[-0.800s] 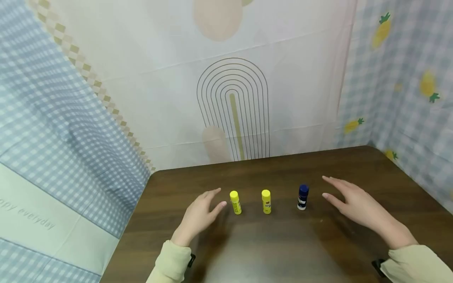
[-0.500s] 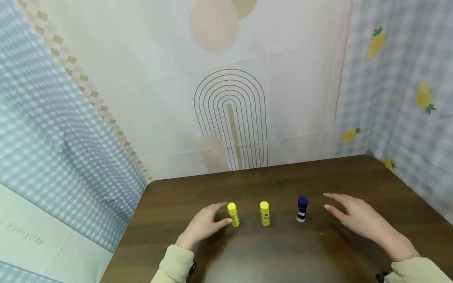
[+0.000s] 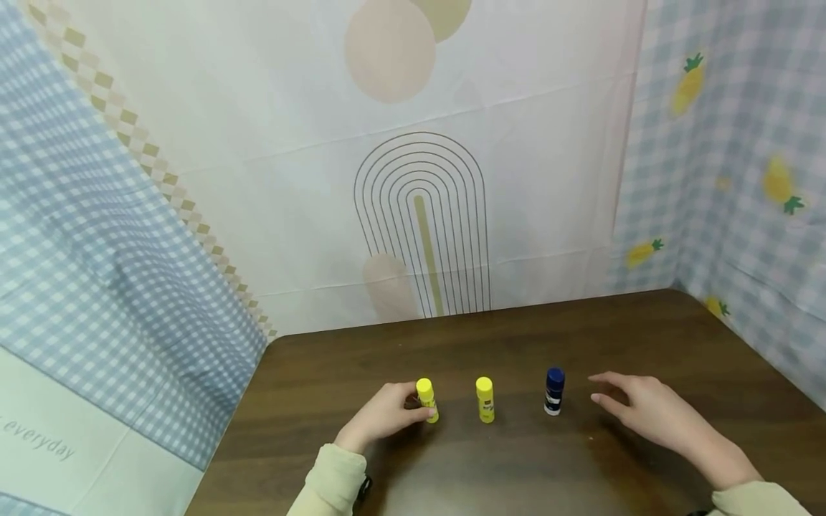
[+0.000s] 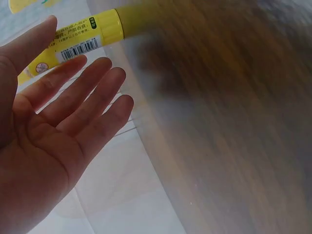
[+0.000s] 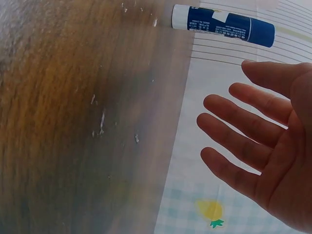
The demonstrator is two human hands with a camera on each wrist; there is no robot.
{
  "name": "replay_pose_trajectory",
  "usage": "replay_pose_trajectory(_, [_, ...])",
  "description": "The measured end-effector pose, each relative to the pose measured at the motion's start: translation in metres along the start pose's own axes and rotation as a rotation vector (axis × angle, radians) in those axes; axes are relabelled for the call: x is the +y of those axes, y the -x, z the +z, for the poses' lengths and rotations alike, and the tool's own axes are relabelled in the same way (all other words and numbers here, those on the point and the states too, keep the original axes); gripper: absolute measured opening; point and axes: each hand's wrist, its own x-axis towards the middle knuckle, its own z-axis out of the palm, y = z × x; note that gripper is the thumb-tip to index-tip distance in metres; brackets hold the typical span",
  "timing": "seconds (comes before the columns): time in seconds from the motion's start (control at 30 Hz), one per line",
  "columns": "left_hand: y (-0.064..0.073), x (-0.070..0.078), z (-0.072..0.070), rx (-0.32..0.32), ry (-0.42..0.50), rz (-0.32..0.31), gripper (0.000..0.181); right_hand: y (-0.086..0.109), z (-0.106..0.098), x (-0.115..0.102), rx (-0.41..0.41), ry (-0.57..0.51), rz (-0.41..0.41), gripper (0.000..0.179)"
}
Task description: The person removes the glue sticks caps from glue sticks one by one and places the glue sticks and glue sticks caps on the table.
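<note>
My left hand (image 3: 385, 416) is at the left yellow glue stick (image 3: 426, 400), thumb in front and index finger behind. In the left wrist view that yellow glue stick (image 4: 80, 41) lies between thumb and index finger of the left hand (image 4: 63, 112), which look fairly straight; whether they touch it is hard to tell. A second yellow glue stick (image 3: 485, 400) stands upright in the middle. To its right stands a dark blue glue stick (image 3: 554, 391) with a white base. My right hand (image 3: 658, 412) hovers beside it, fingers apart and holding nothing.
All three glue sticks stand in a spaced row on a dark brown wooden table (image 3: 503, 473). Behind the table hangs a pale printed cloth (image 3: 548, 179), with blue checked cloth (image 3: 161, 287) at the sides. White specks (image 5: 102, 122) mark the tabletop near the right hand.
My left hand has moved right to bring its thumb and index finger around the left yellow glue stick. The right hand stays near the blue one. The head view has tilted slightly up.
</note>
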Motion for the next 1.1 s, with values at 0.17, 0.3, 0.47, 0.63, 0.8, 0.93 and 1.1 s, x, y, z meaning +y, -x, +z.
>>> replay_pose_trajectory(0.17, [-0.002,0.004,0.004,-0.012,-0.02,0.003,0.015,0.003,0.0,0.001,0.004,-0.003,-0.002,0.042])
replay_pose_trajectory(0.3, [-0.001,0.006,0.006,-0.01,-0.025,0.015,0.013,0.005,0.0,0.003,-0.005,-0.017,-0.002,0.042])
replay_pose_trajectory(0.47, [0.0,0.006,0.006,-0.015,-0.004,0.02,0.011,0.008,0.0,0.004,-0.008,-0.026,-0.003,0.042])
replay_pose_trajectory(0.63, [0.0,0.005,0.004,-0.011,0.017,0.037,0.012,0.011,-0.001,0.005,-0.01,-0.025,-0.005,0.042])
replay_pose_trajectory(0.8, [0.001,0.011,-0.01,0.021,0.042,0.042,0.016,0.012,0.001,0.007,-0.011,-0.016,-0.013,0.041])
replay_pose_trajectory(0.93, [0.001,0.02,-0.029,0.045,0.062,0.038,0.019,0.013,0.001,0.008,-0.015,-0.016,-0.017,0.041])
replay_pose_trajectory(1.1, [0.005,0.033,-0.054,0.085,0.086,0.032,0.022,0.015,0.002,0.007,-0.013,-0.029,-0.02,0.04])
